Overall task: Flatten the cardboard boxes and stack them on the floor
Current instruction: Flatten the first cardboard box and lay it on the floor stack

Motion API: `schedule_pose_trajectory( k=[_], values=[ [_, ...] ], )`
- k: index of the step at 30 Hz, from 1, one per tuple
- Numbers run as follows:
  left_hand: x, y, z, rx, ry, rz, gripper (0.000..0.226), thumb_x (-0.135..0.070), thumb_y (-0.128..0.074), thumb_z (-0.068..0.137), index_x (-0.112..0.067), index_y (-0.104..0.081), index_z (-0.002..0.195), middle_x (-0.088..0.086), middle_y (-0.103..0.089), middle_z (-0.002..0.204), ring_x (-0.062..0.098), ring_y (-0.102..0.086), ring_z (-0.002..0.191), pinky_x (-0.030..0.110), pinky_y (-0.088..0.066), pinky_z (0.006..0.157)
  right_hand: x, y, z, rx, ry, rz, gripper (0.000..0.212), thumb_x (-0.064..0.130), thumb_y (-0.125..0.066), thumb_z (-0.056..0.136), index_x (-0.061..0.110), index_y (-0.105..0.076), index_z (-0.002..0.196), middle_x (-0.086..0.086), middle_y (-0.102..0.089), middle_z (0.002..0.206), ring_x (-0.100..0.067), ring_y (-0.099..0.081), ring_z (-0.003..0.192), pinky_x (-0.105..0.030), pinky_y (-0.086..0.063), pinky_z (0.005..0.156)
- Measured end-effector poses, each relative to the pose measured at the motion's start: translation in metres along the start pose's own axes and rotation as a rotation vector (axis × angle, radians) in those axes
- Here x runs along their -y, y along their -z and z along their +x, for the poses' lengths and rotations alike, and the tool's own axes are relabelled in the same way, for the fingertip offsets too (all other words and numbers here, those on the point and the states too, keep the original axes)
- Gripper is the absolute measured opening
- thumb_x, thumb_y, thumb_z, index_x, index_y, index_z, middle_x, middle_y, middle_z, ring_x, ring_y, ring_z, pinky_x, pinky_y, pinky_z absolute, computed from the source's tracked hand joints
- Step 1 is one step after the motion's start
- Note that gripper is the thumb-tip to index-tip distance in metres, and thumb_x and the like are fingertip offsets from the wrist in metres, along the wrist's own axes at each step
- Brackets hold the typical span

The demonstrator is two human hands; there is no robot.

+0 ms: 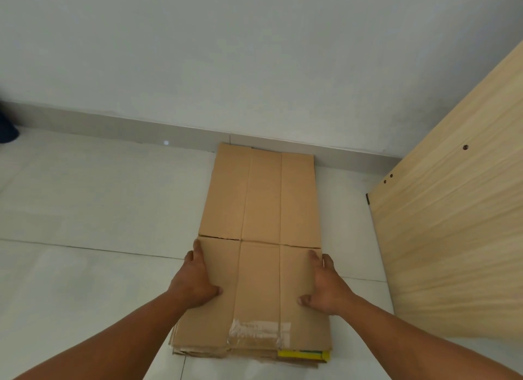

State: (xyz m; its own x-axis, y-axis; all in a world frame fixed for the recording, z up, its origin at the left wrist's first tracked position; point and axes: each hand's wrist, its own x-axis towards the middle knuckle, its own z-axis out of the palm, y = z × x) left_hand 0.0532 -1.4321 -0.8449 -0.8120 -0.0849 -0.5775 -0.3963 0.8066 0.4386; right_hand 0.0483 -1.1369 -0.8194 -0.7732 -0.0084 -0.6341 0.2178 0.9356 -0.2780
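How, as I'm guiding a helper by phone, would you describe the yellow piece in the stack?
Left of the wood panel, a cardboard stack lies on the floor. At its near right corner, under brown sheets, a yellow edge shows: the only non-brown layer.

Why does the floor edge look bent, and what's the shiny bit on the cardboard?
Head view: the wide-angle lens bows the skirting board; the shiny patch is clear tape catching light on the top flattened box; lighting is soft, shadows faint.
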Motion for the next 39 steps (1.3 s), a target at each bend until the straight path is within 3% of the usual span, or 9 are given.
schedule_pose_trajectory(
  k=[4, 11, 31, 39],
  values=[
    [-0.011, -0.001, -0.002, -0.016, -0.062, 0.215, 0.131, -0.040, -0.084, 0.071, -0.032, 0.018, 0.153, 0.009, 0.016, 0.163, 0.040, -0.016, 0.147, 0.051, -0.043, 0.108, 0.004, 0.001, -0.004, -0.114, 0.134, -0.281, 0.115, 0.051, -0.073, 0.079, 0.026, 0.009, 0.156, -0.009, 0.030, 0.158, -0.030, 0.010, 0.150, -0.043, -0.015, 0.122],
    [-0.045, -0.006, -0.015, 0.161, -0.086, 0.501, 0.131, -0.057, -0.085, 0.061, -0.049, 0.010, 0.151, -0.001, 0.038, 0.156, 0.054, 0.016, 0.143, 0.066, -0.031, 0.110, 0.020, -0.008, -0.008, 0.000, 0.262, -0.394, 0.104, 0.053, -0.070, 0.079, 0.030, -0.004, 0.156, -0.008, 0.023, 0.161, -0.030, 0.013, 0.150, -0.048, -0.007, 0.121],
    [-0.028, -0.012, 0.004, 0.162, -0.140, 0.438, 0.134, -0.052, -0.089, 0.054, -0.054, 0.006, 0.149, -0.006, 0.036, 0.157, 0.051, 0.015, 0.145, 0.057, -0.037, 0.111, 0.017, -0.014, 0.005, 0.081, 0.241, -0.429, 0.107, 0.049, -0.070, 0.081, 0.032, 0.005, 0.155, -0.005, 0.030, 0.159, -0.030, 0.018, 0.149, -0.048, -0.009, 0.121],
    [-0.030, -0.014, 0.003, 0.160, -0.114, 0.460, 0.134, -0.051, -0.089, 0.054, -0.054, 0.005, 0.150, -0.005, 0.036, 0.157, 0.052, 0.014, 0.145, 0.061, -0.036, 0.110, 0.015, -0.015, 0.008, 0.099, 0.222, -0.405, 0.108, 0.045, -0.072, 0.081, 0.034, 0.006, 0.155, -0.004, 0.031, 0.159, -0.028, 0.019, 0.149, -0.046, -0.007, 0.121]
  ],
)
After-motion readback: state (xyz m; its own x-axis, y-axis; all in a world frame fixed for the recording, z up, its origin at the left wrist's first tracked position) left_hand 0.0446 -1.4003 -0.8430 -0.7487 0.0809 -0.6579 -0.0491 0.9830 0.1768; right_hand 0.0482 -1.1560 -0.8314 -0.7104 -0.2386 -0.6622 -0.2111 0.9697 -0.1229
